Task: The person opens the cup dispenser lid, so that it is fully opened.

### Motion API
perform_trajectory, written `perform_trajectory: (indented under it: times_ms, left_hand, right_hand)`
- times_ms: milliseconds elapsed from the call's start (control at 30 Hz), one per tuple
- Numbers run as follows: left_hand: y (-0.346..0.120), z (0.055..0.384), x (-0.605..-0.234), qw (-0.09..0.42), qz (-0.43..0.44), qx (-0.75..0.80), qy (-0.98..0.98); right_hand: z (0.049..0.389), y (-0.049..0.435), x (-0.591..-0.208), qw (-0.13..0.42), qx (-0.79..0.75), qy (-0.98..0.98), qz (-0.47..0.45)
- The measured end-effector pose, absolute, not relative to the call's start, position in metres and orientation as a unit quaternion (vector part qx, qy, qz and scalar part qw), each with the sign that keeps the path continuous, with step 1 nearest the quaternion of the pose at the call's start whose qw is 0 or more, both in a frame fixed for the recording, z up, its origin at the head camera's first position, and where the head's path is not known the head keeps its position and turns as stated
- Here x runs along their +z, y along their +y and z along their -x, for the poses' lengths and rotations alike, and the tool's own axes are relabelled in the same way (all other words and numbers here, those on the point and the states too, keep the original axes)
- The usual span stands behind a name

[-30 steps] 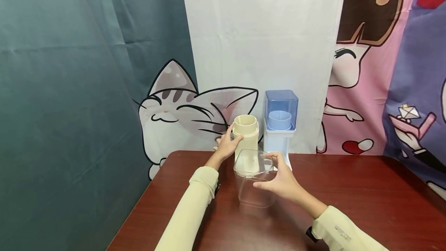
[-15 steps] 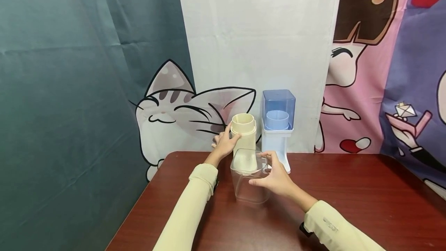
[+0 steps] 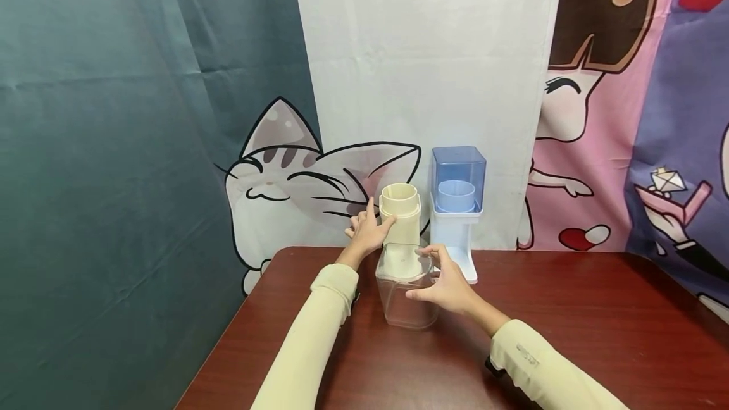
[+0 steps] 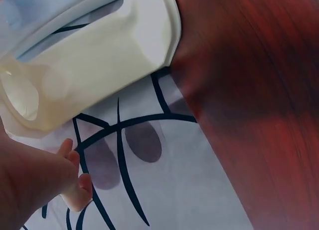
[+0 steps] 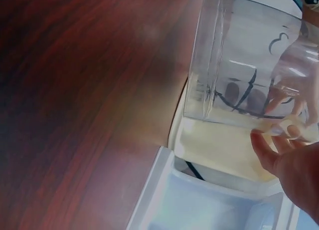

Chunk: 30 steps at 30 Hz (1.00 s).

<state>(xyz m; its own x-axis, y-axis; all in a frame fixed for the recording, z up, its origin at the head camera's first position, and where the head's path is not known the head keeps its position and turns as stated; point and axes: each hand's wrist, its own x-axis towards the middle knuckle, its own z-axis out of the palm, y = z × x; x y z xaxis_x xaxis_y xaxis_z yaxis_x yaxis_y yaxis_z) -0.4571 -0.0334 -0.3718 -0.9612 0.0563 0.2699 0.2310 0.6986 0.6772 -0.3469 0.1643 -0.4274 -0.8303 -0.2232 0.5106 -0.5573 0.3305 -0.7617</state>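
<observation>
A cream dispenser stand with a round open collar at its top stands at the back of the table. My left hand is at its upper left, thumb against the front below the collar, index finger extended beside it. In the left wrist view, the other fingers lie beyond the stand's edge, bent. My right hand grips a clear plastic container at its right side, by the handle-like part seen in the right wrist view. The container is in front of the stand, its open rim overlapping the stand's lower half.
Right of the cream stand is a similar white dispenser with a transparent blue cover. The dark red tabletop spreads in front and to the right. A printed curtain hangs behind the table.
The clear container has moved slightly farther from me, toward the cream stand, in my right hand. My left index finger has come away from the collar's left side.
</observation>
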Motion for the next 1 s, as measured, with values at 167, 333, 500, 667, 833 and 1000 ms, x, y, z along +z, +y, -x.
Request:
perform_trajectory:
  times_ms: [167,333,500,667,833,1000]
  left_hand:
    - [-0.049,0.447,-0.369,0.126,0.074,-0.402,-0.904]
    - [-0.067,0.425,-0.365,0.145,0.085,-0.440,-0.882]
    - [-0.075,0.398,-0.361,0.154,0.117,-0.468,-0.862]
    - [-0.079,0.366,-0.354,0.154,0.152,-0.466,-0.858]
    - [-0.075,0.334,-0.342,0.172,0.156,-0.489,-0.841]
    - [-0.068,0.318,-0.336,0.195,0.164,-0.497,-0.829]
  right_hand:
    - [0.354,0.161,-0.432,0.139,0.556,-0.780,-0.251]
    - [0.363,0.160,-0.436,0.121,0.570,-0.769,-0.261]
    - [0.369,0.165,-0.435,0.110,0.577,-0.764,-0.266]
    - [0.372,0.167,-0.436,0.081,0.594,-0.754,-0.269]
    - [0.375,0.170,-0.435,0.076,0.584,-0.759,-0.277]
    - [0.375,0.168,-0.434,0.091,0.568,-0.771,-0.274]
